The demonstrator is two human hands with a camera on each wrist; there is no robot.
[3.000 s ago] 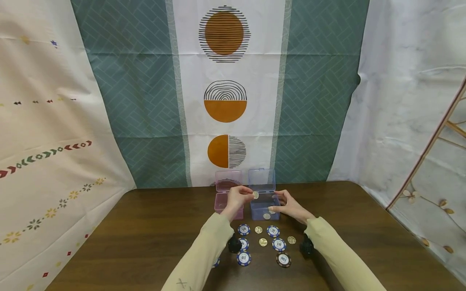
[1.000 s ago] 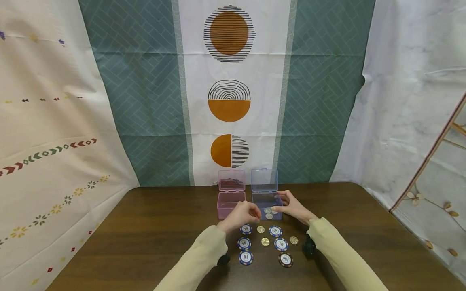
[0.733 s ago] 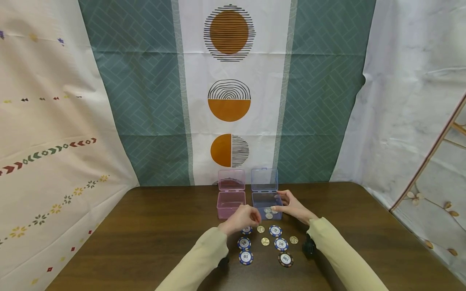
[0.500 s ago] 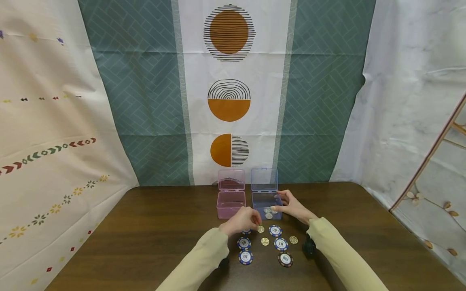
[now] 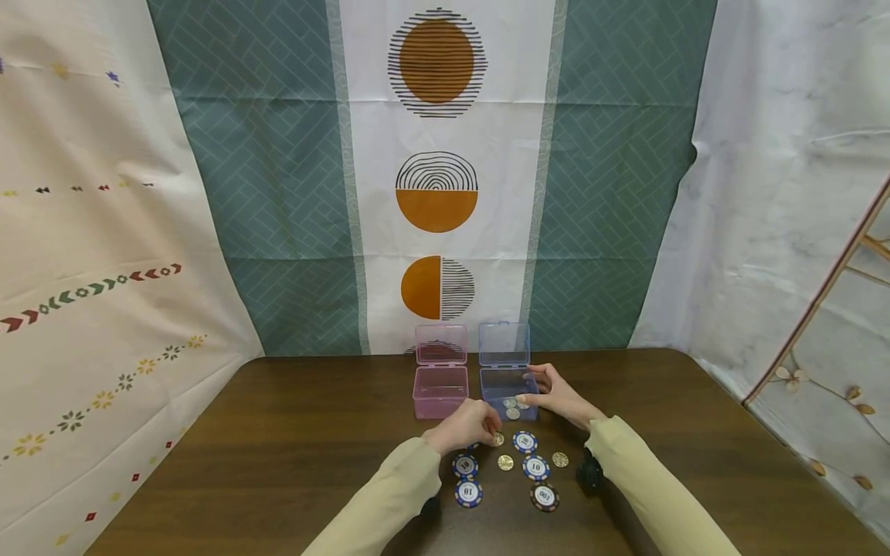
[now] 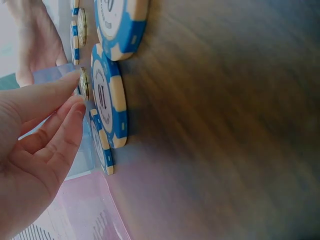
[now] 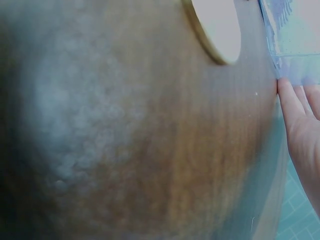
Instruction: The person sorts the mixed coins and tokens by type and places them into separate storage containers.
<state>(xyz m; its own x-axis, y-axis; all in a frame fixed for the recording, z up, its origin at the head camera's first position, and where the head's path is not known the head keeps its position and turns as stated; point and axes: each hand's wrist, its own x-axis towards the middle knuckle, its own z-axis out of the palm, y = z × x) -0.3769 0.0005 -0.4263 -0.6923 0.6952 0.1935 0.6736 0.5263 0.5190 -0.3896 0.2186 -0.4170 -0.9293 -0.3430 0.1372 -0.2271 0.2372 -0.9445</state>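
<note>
Since three seconds ago our left hand has come down from above the blue box, where it held a gold coin, to the tabletop, and now its fingertips touch another gold coin lying just in front of that box; the fingers are lightly curled toward the coin, but we cannot tell whether it is pinched yet. Our right hand has stayed where it was, its fingers curled around the right front corner of the blue box, whose lid stands open and which has a few coins inside. Just beyond our left hand sits a pink box, also open, side by side with the blue one. Between our two wrists, nearer to us, lie blue chips marked 10, a dark chip, and two more gold coins, all flat on the wood.
</note>
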